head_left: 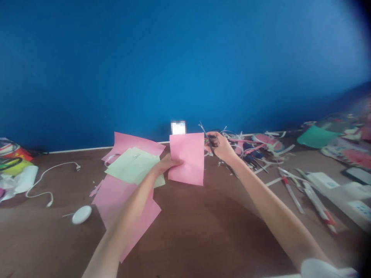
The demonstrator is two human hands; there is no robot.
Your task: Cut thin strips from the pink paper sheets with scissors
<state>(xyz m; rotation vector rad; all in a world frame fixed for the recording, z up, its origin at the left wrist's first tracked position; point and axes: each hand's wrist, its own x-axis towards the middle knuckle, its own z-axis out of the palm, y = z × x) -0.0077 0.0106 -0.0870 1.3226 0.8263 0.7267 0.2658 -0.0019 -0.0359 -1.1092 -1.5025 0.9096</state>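
The left hand (166, 163) pinches a pink paper sheet (187, 153) upright over the desk (185, 231); the right hand (219, 146) grips scissors (206, 134) just beside its right edge. For clean cutting, keep the paper taut and scissors square.

Soft, moderate light falls over the scene. The wall (185, 77) is brightest around its middle and darkens toward the left, while black shading closes in on the right-hand corners. The table (179, 239) looks dim, with a vague, soft-edged shadow beside the right forearm (261, 189). The held sheet (188, 152) is fairly evenly lit, a little paler low down. Above it, a white patch (178, 127) is pixelated. Fine detail is soft: the scissors (211, 144) blur slightly, and clutter (355, 154) at far right smears and stretches.
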